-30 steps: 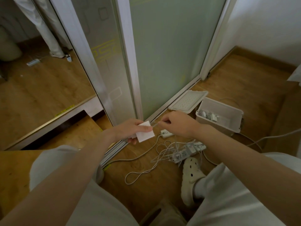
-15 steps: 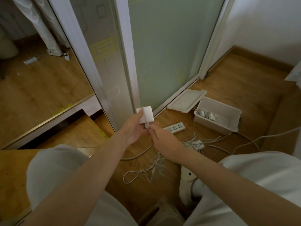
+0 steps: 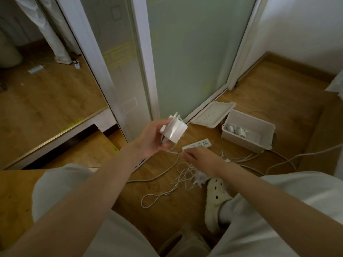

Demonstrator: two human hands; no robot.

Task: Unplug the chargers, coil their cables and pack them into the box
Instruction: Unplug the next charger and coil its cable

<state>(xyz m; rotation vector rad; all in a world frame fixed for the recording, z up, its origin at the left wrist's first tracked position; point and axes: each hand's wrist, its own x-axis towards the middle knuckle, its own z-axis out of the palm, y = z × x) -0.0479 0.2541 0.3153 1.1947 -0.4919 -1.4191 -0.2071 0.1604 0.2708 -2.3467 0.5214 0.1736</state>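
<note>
Two hands, apart, both occupied. The left hand (image 3: 153, 139) is raised over the floor, fingers curled round a white charger (image 3: 176, 129) with turns of cord across its face. The right hand (image 3: 201, 158) sits lower and to the right, fingertips pinching the thin white cable (image 3: 171, 152) that runs down from the charger.

One white power strip (image 3: 197, 144) lies on the wooden floor (image 3: 163, 216) just behind the right hand, which covers its near edge.

One tangle of cables (image 3: 185, 178) lies below the right wrist, loose strands crossing one another, with a single loop (image 3: 153, 199) trailing out to the left. Something white and blurred sits in the tangle; what it is cannot be made out.

One white box (image 3: 249, 140) stands open to the right of the strip, with packed chargers (image 3: 235, 129) at its left end.

One perforated lid (image 3: 213, 114) rests just left of the box, against the door track.

One frosted glass door (image 3: 185, 62) stands behind; one mirror (image 3: 46, 84) is to the left.

One cream clog (image 3: 215, 198) stands beside the tangle.

One grey cord (image 3: 297, 157) runs off to the right.
</note>
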